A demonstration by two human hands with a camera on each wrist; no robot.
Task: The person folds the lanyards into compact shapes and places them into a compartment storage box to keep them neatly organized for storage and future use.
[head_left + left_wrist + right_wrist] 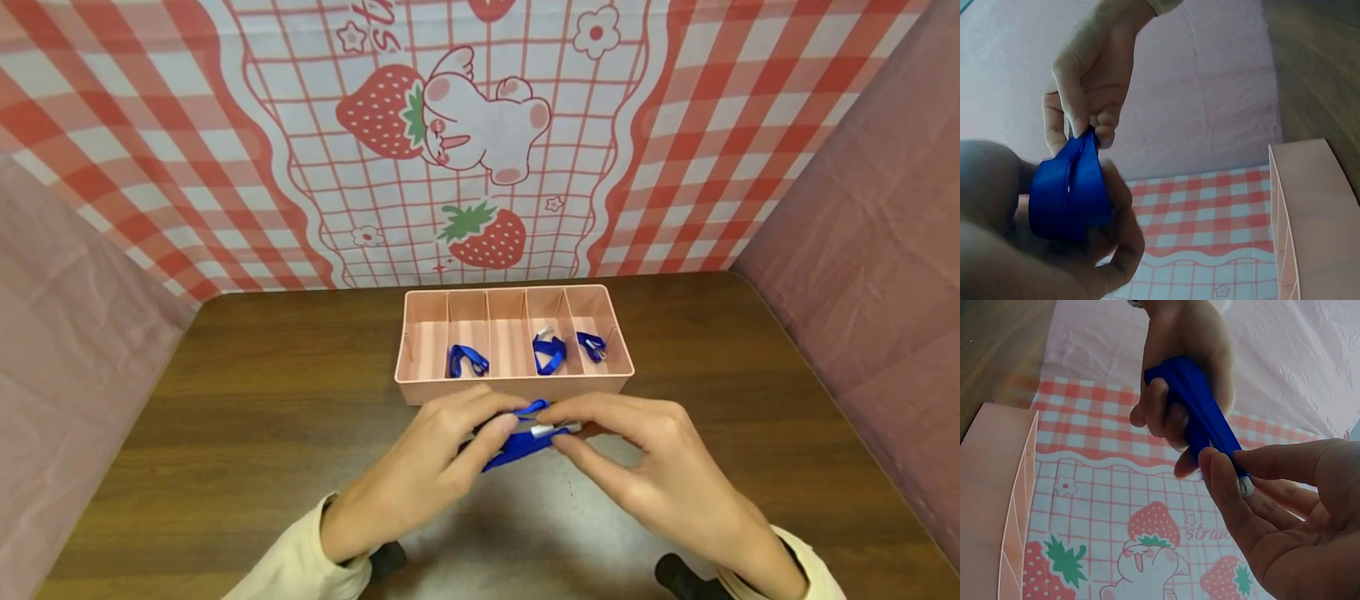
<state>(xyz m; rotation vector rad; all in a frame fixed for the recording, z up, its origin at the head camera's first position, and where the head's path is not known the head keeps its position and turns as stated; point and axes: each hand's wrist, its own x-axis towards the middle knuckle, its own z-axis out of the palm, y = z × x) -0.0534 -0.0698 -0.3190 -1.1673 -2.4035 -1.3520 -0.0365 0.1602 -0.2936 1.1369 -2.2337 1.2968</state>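
A folded blue lanyard [517, 450] with a silvery metal end is held in the air between both hands, just in front of the pink box. My left hand [442, 446] grips its looped band, with fingers curled round the folds in the left wrist view. At the other end, my right hand [652, 458] pinches the lanyard close to the metal part [1245, 486] between thumb and fingertips. The pink divided box [510, 389] stands behind the hands. Blue lanyards lie in three of its compartments: one left of the middle [468, 361], one right of it [551, 353], one far right [592, 346].
The box sits on a brown wooden table [247, 400], toward its back edge. Behind it hangs a red-and-white checked cloth [285, 167] with strawberry prints. Plain pinkish cloths [847, 208] close off both sides.
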